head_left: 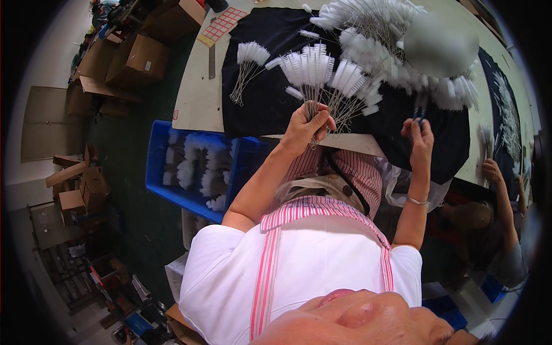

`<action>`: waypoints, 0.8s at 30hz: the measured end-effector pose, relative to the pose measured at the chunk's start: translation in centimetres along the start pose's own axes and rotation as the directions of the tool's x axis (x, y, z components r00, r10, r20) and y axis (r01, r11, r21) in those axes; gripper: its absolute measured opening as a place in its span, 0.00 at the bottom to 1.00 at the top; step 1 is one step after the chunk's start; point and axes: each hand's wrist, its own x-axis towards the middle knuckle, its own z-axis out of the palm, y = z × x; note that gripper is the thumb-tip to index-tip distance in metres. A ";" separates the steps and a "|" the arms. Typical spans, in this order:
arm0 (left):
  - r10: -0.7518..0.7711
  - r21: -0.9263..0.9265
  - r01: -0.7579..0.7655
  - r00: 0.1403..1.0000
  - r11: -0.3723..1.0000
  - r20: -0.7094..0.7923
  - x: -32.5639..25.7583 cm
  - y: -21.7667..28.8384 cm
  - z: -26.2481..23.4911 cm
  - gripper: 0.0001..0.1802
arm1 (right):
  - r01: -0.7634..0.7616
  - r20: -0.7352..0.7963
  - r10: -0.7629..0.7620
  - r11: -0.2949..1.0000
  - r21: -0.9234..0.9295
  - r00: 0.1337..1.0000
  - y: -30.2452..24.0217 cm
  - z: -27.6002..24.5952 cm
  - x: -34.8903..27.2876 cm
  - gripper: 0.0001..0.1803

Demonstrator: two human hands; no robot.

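Note:
My left hand [306,127] is closed around the wire stems of a fanned bunch of white bristle brushes [307,69], held over the dark cloth [270,103] on the table. My right hand [421,133] pinches a small dark object [419,114] at the near edge of the cloth, below a large heap of white brushes [391,52]. A small separate bunch of brushes [248,63] lies on the cloth to the left.
A blue bin [158,167] with white brushes sits left of my lap. Cardboard boxes [138,57] stand on the floor at the left. A sheet of red labels [221,24] and a metal ruler [211,60] lie on the table. Another person's arm [500,190] works at the right.

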 end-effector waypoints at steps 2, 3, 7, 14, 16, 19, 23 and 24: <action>-0.018 0.016 0.017 0.999 1.000 0.044 0.1 -0.2 0.1 0.07 | 0.107 0.023 -0.160 0.752 0.650 0.987 -3.3 1.5 -0.2 0.08; -0.028 0.016 0.027 0.998 0.999 0.047 0.1 -0.2 0.3 0.07 | 0.157 0.004 -0.247 0.630 0.760 0.969 -4.7 2.0 0.2 0.09; -0.043 0.078 0.038 0.997 0.996 0.058 0.6 -0.2 1.1 0.08 | 0.357 -0.062 -0.443 0.623 0.696 0.894 -9.7 4.0 2.8 0.11; -0.057 0.264 0.024 0.992 0.964 0.117 1.3 1.8 3.3 0.11 | 0.658 0.193 -0.641 0.752 -0.036 0.743 -12.3 6.3 7.2 0.10; -0.036 0.245 0.010 0.994 0.969 0.101 1.5 2.0 3.0 0.12 | 0.742 0.132 -0.735 0.671 -0.004 0.665 -11.6 7.2 7.2 0.10; -0.010 0.086 0.001 0.995 0.996 0.104 1.9 1.8 1.8 0.14 | 0.694 0.221 -0.658 0.679 -0.240 0.720 -11.8 6.9 6.5 0.10; 0.020 0.152 -0.031 0.997 0.988 0.074 2.3 1.4 1.6 0.11 | 0.665 0.158 -0.646 0.720 -0.198 0.746 -10.9 7.3 6.9 0.11; 0.060 0.173 -0.067 0.997 0.983 0.044 2.4 1.2 1.5 0.10 | 0.690 -0.027 -0.692 0.714 0.122 0.721 -10.4 7.5 7.1 0.11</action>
